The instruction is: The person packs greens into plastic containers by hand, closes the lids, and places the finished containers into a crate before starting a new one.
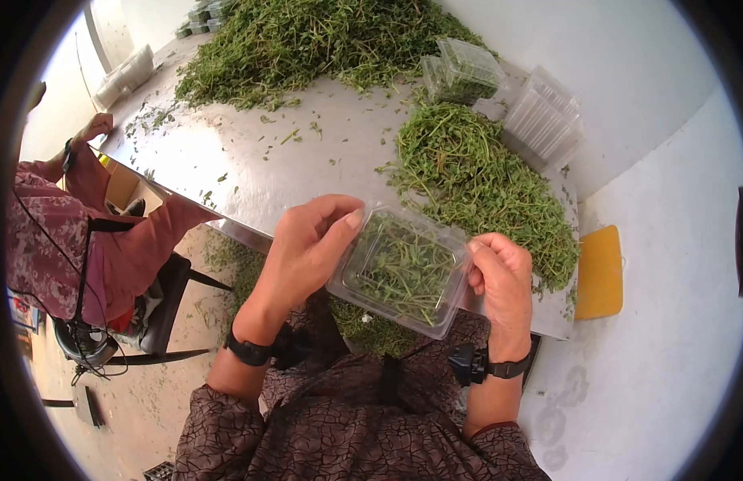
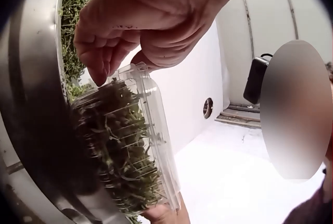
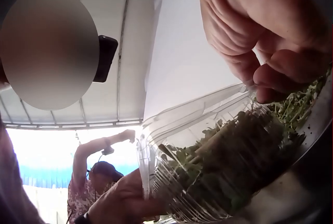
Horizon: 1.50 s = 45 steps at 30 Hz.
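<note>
A clear plastic clamshell box (image 1: 403, 268) filled with green leafy stems is held up at the table's near edge, its lid lying over the greens. My left hand (image 1: 311, 252) pinches the box's left side, thumb on top near the upper corner. At the opposite side, my right hand (image 1: 504, 276) pinches the rim between thumb and curled fingers. In the left wrist view the greens press against the ribbed wall of the box (image 2: 125, 146). The right wrist view shows the right fingertips at a corner of the lid (image 3: 208, 101).
Beyond the box lies a heap of greens (image 1: 484, 184); a larger pile (image 1: 323, 40) covers the table's (image 1: 251, 152) far end. Filled clamshells (image 1: 464, 72) and stacked empty ones (image 1: 544, 120) stand at right. A yellow board (image 1: 600, 272) is beside the table. Another person (image 1: 67, 232) sits at left.
</note>
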Tool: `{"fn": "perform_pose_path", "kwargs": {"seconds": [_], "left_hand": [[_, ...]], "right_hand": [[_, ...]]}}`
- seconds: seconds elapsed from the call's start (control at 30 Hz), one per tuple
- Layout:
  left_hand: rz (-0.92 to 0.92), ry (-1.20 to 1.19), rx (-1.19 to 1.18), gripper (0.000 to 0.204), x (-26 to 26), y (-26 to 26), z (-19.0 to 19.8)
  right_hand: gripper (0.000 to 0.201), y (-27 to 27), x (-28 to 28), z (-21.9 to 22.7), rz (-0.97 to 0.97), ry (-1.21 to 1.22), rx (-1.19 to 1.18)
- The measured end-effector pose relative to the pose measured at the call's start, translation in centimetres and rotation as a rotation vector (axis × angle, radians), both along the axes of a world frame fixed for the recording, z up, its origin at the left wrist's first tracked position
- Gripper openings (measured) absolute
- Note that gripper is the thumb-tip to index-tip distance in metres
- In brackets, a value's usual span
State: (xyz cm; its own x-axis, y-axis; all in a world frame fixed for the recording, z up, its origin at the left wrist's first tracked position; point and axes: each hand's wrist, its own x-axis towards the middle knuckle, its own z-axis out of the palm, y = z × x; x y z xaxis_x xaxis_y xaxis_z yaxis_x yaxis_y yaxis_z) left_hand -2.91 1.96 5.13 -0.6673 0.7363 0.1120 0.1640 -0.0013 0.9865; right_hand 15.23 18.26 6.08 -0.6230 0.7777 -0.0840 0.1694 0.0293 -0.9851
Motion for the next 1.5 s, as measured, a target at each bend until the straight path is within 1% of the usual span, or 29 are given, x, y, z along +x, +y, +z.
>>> {"fn": "perform_pose_path", "kwargs": {"seconds": [0.07, 0.13, 0.27, 0.33, 0.47, 0.53, 0.63, 0.7, 0.87, 0.97, 1.03, 1.1, 1.27, 1.33, 1.5], "left_hand": [[-0.025, 0.010, -0.022, 0.029, -0.4, 0.2, 0.0], [-0.034, -0.134, -0.008, 0.029, -0.6, 0.3, -0.2], [-0.010, -0.167, -0.027, 0.030, -0.4, 0.0, 0.0], [-0.047, -0.124, -0.098, 0.031, -0.5, -0.4, -0.2], [-0.030, -0.132, -0.129, 0.031, 0.2, -1.4, 0.2], [-0.047, -0.110, -0.114, 0.029, 0.4, -1.8, 0.4], [-0.032, -0.058, -0.076, 0.026, 0.8, -2.2, -0.5], [-0.008, -0.080, -0.074, 0.026, 1.3, -2.5, -0.3], [0.039, -0.089, -0.019, 0.024, 1.6, -2.7, -1.1], [0.025, -0.033, -0.004, 0.023, 1.5, -2.8, -1.7], [0.054, 0.036, 0.001, 0.023, 1.7, -2.8, -1.5], [0.062, 0.050, -0.004, 0.023, 1.9, -3.0, -1.5], [0.075, 0.060, 0.006, 0.022, 2.1, -3.2, -1.6], [0.059, 0.054, 0.037, 0.021, 2.1, -3.2, -1.7], [0.057, 0.041, 0.025, 0.019, 2.2, -2.9, -1.9]], "right_hand": [[0.016, -0.2, 0.0, 0.2, -0.011, -0.013, 0.018], [0.015, -0.3, 0.1, 0.1, -0.001, 0.003, 0.021], [0.014, -0.8, 0.2, 0.2, 0.022, 0.027, 0.025], [0.013, -1.1, 0.3, 0.1, 0.027, 0.042, 0.037], [0.011, -2.0, 0.7, 0.2, 0.032, 0.058, 0.040], [0.010, -2.1, 0.9, -0.2, 0.057, 0.080, 0.055], [0.010, -2.4, 1.0, -0.6, 0.093, 0.126, 0.071], [0.011, -2.5, 1.0, -0.6, 0.100, 0.144, 0.069], [0.011, -2.9, 0.8, 0.2, 0.080, 0.051, 0.048], [0.013, -3.0, 0.9, 0.2, 0.086, 0.034, 0.034], [0.013, -3.0, 1.1, 0.0, 0.095, 0.036, 0.036], [0.013, -3.1, 1.3, -0.2, 0.101, 0.038, 0.035], [0.013, -3.0, 1.7, -0.7, 0.165, 0.114, 0.039], [0.013, -3.0, 1.6, -0.9, 0.152, 0.134, 0.038], [0.012, -3.0, 1.4, -1.1, 0.140, 0.197, 0.017]]}}
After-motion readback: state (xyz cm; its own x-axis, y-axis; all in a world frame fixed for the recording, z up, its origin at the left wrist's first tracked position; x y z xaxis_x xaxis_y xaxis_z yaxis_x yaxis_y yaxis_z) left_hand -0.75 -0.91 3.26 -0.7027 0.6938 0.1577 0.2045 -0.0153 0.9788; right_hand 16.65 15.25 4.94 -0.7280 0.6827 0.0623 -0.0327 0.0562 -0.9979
